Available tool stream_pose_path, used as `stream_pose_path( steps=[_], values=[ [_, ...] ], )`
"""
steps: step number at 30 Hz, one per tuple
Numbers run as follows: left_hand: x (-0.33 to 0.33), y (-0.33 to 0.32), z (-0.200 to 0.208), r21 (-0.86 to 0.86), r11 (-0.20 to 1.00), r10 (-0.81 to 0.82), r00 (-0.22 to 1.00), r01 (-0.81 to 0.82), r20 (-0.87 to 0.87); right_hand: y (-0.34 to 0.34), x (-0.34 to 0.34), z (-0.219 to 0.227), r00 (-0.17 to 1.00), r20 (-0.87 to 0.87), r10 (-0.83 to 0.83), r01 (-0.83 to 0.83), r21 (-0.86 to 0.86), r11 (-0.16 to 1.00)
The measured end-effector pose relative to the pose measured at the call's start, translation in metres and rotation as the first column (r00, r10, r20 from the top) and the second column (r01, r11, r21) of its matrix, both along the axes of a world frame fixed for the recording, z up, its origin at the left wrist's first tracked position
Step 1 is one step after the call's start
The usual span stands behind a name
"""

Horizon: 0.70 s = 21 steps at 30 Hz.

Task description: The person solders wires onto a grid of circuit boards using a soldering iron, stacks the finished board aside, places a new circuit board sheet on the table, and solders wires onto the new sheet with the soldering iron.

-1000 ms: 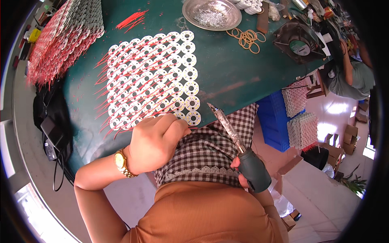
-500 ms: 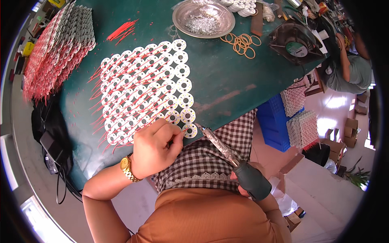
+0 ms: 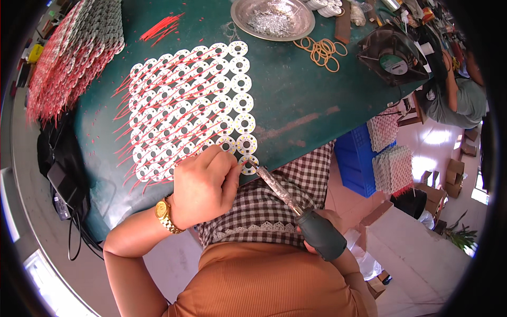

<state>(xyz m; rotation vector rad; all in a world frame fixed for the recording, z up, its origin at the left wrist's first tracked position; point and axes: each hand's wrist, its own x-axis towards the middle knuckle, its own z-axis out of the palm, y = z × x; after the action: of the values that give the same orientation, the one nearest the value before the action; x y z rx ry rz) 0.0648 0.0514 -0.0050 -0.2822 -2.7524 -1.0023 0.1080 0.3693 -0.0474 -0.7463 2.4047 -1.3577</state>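
**Soldering iron (image 3: pixel 280 190) reaches corner board (image 3: pixel 247 171)**

My right hand (image 3: pixel 331 217) wraps its handle; my left hand (image 3: pixel 203 185) pinches, apparently, a thin wire (image 3: pixel 243 163). The tip, just beside before, now meets the sheet's near right corner: work centres there.

The left arm (image 3: pixel 138 232) bends sharply at the elbow, the left hand (image 3: pixel 203 182) knuckles-up in a pinch. The right hand (image 3: pixel 331 217), partly hidden, curls closed.

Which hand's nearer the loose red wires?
Left hand, short of the loose red wires, by the boards' near edge; right hand, gripping the soldering iron, farther back and right.
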Motion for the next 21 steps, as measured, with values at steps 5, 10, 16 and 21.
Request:
stream_pose_path(
  steps=[5, 10, 16, 21],
  values=[
    [0.0, 0.002, 0.001, -0.007, 1.0, 0.016, 1.0, -0.016, -0.005, 0.002, -0.002, -0.005, 0.978, -0.174, 0.118, -0.109, 0.063, 0.992],
    [0.001, 0.002, 0.002, 0.019, 1.0, 0.023, 1.0, -0.023, 0.019, -0.002, -0.004, -0.002, 0.971, -0.208, 0.119, -0.115, 0.03, 0.993],
    [0.001, 0.002, -0.002, 0.025, 0.999, 0.028, 1.0, -0.028, -0.006, -0.005, -0.006, 0.0, 0.97, -0.22, 0.1, -0.1, 0.013, 0.995],
    [0.001, 0.003, -0.002, -0.012, 0.999, 0.033, 0.999, -0.033, -0.023, 0.0, 0.008, -0.006, 0.996, -0.035, -0.079, 0.083, 0.128, 0.988]
  ],
)
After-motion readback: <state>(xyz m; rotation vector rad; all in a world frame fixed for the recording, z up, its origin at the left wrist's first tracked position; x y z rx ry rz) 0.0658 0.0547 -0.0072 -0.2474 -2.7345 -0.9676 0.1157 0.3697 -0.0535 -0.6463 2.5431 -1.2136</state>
